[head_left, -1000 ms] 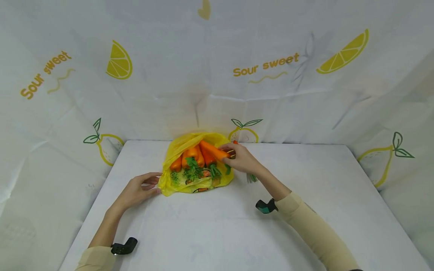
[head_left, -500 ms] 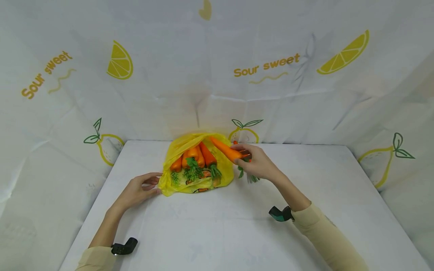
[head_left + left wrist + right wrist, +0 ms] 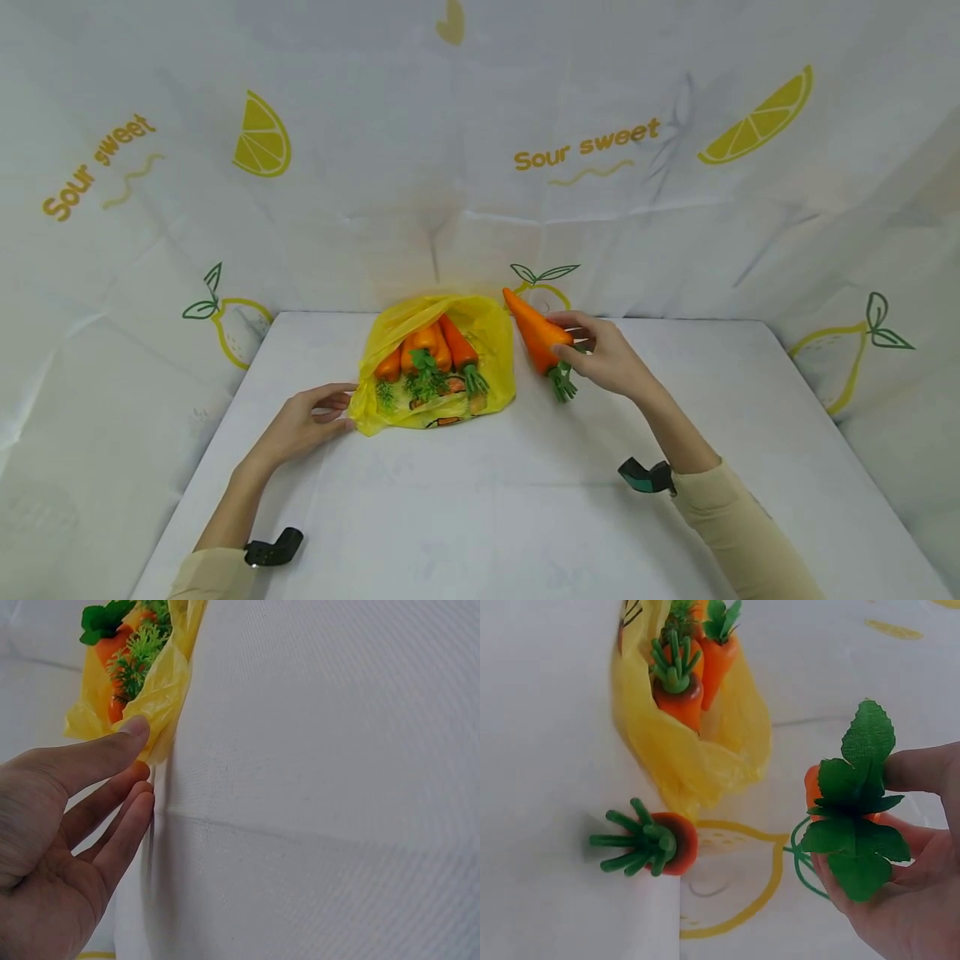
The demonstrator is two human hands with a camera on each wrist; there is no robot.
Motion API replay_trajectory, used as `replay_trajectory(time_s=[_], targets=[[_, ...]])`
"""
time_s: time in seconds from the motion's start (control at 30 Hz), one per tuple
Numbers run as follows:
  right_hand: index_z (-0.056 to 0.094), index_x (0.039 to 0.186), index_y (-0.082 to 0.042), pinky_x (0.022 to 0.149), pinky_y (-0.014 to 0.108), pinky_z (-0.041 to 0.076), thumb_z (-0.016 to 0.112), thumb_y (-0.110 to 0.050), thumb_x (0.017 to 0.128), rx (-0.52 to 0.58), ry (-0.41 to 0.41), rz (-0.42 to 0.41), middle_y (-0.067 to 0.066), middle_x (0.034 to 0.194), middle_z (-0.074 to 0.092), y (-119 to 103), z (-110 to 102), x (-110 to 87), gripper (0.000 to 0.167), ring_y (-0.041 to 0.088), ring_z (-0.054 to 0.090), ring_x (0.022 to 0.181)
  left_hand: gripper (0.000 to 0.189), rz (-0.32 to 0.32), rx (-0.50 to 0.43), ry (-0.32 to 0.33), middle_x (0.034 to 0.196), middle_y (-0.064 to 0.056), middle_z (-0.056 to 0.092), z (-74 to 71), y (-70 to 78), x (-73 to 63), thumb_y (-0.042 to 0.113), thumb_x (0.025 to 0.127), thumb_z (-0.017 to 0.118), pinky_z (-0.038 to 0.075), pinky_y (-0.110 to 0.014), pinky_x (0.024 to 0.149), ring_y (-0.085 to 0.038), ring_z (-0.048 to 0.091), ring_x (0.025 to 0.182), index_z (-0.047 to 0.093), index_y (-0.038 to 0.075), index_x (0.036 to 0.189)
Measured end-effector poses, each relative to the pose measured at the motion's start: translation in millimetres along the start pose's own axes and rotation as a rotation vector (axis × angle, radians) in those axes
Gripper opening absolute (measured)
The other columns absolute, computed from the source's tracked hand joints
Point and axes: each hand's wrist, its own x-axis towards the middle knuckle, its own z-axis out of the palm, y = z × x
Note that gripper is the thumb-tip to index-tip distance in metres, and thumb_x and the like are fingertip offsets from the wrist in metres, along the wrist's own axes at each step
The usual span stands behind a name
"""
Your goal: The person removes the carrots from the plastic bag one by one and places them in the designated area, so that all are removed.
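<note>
A person's right hand [image 3: 603, 354] pinches an orange carrot [image 3: 538, 327] by its thick, leafy end, thumb on one side and fingers on the other. The carrot tilts, its narrow tip pointing up and away, and appears to be off the table [image 3: 450, 508], to the right of the bag and clear of it.

Just below it, partly hidden, a second carrot [image 3: 679, 844] with stubby green stalks lies on the table, held by neither hand.

Farther left, a crumpled yellow plastic bag [image 3: 497, 354] lies with its mouth gaping. Inside are another carrot [image 3: 459, 342] and other orange vegetables [image 3: 423, 337] with feathery greens; they overlap too much to count.

At the bag's left edge is the left hand [image 3: 306, 427], fingers loosely spread and thumb apart from them, the tips touching the plastic; I see no pinch.

I'd judge the work to be partway: two carrots are outside the bag, one down on the table and one in the grip, not yet set down. Several pieces remain inside, with no hand on them.

Behind everything hangs a white cloth [image 3: 420, 208] printed with lemons.
</note>
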Motion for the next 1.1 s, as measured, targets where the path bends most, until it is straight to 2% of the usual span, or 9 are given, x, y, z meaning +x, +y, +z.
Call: replay_trajectory(time_s=[0.1,0.3,0.37,0.43,0.5,0.6,0.67,0.83,1.1], targets=[[0.062,0.149,-0.003,0.107,0.053,0.06,0.07,-0.009,0.104,0.003,0.001,0.009,0.022,0.146,0.067,8,-5,-2.7,0.046,0.041,0.07,0.126,0.055,-0.004,0.0,-0.001,0.126,-0.021,0.076,0.2,0.0,-0.1,0.012,0.094,0.085,0.064,-0.047,0.098,-0.035,0.075,0.115,0.066,0.001,0.144],[0.06,0.149,0.003,0.099,0.025,0.061,0.069,-0.007,0.105,0.008,0.016,0.032,0.028,0.147,0.065,27,-12,-9.0,0.045,0.047,0.069,0.126,0.055,-0.006,-0.006,0.0,0.126,-0.021,0.076,1.3,-0.6,-0.4,0.014,0.094,0.086,0.064,-0.046,0.098,-0.035,0.075,0.115,0.066,0.001,0.144],[0.059,0.148,0.004,0.098,0.022,0.06,0.068,-0.006,0.105,0.012,0.018,0.044,0.029,0.147,0.064,32,-14,-10.8,0.045,0.048,0.069,0.126,0.055,-0.005,-0.005,-0.001,0.126,-0.021,0.076,1.4,-0.7,-0.5,0.015,0.094,0.086,0.064,-0.045,0.098,-0.034,0.075,0.115,0.066,0.002,0.144],[0.059,0.148,0.005,0.1,0.027,0.062,0.068,-0.006,0.105,0.007,0.015,0.058,0.03,0.146,0.064,36,-14,-12.4,0.045,0.048,0.069,0.125,0.055,-0.002,-0.002,0.002,0.125,-0.02,0.076,1.5,-0.7,-0.5,0.015,0.094,0.086,0.065,-0.045,0.098,-0.034,0.075,0.115,0.067,0.002,0.144],[0.059,0.148,0.004,0.103,0.039,0.063,0.068,-0.007,0.105,-0.005,0.011,0.074,0.03,0.146,0.064,40,-14,-13.8,0.045,0.048,0.069,0.124,0.055,0.003,0.0,0.005,0.125,-0.02,0.076,1.5,-0.7,-0.7,0.015,0.094,0.086,0.065,-0.045,0.098,-0.034,0.075,0.115,0.067,0.003,0.143],[0.058,0.148,0.005,0.108,0.056,0.06,0.068,-0.008,0.105,-0.014,0.002,0.1,0.031,0.146,0.064,45,-12,-15.4,0.046,0.047,0.068,0.124,0.055,0.011,0.0,0.007,0.125,-0.02,0.076,1.7,-0.7,-0.8,0.015,0.094,0.087,0.065,-0.045,0.097,-0.034,0.075,0.115,0.067,0.002,0.143],[0.058,0.149,0.005,0.11,0.061,0.057,0.068,-0.008,0.105,-0.013,-0.001,0.122,0.031,0.146,0.064,49,-12,-15.7,0.047,0.048,0.068,0.125,0.055,0.01,-0.004,0.006,0.125,-0.021,0.076,1.9,-0.6,-1.1,0.016,0.094,0.086,0.065,-0.046,0.098,-0.035,0.075,0.116,0.067,0.002,0.143],[0.058,0.149,0.004,0.111,0.063,0.055,0.068,-0.009,0.105,-0.01,-0.006,0.164,0.031,0.147,0.063,58,-9,-14.6,0.047,0.048,0.066,0.128,0.056,0.003,-0.008,0.007,0.126,-0.021,0.076,1.8,0.4,-2.0,0.02,0.094,0.087,0.064,-0.047,0.098,-0.035,0.075,0.116,0.067,0.002,0.143],[0.056,0.151,0.002,0.108,0.058,0.059,0.067,-0.012,0.107,-0.003,-0.032,0.225,0.032,0.151,0.059,72,-4,-10.2,0.048,0.052,0.064,0.131,0.056,0.002,0.0,0.008,0.126,-0.021,0.076,1.9,-1.2,-1.7,0.018,0.094,0.086,0.065,-0.045,0.098,-0.035,0.075,0.116,0.067,0.003,0.144]])
